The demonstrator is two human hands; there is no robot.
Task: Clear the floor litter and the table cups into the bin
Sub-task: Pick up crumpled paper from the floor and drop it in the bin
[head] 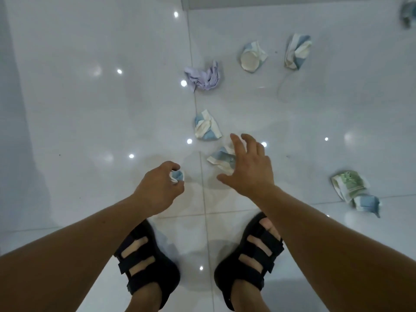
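Head view — glossy white tile floor [90, 109] — crumpled litter [207, 128]

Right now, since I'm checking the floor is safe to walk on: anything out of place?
Yes. Crushed blue-and-white paper cups lie scattered over the tiled floor, with a crumpled lilac paper and a flattened green cup at the right. The left hand grips a blue-white scrap.

Blue crushed cup [297, 51], far right: blue and white print is seen; no lettering can be read.
Small crushed cup [177, 176], near left: no text can be made out.
Green crushed cup [350, 184], near right: a pattern only is seen; nothing is legible.
Crumpled paper [203, 77], far centre: no writing can be read.
Sandals [144, 262], near: no brand mark can be read.
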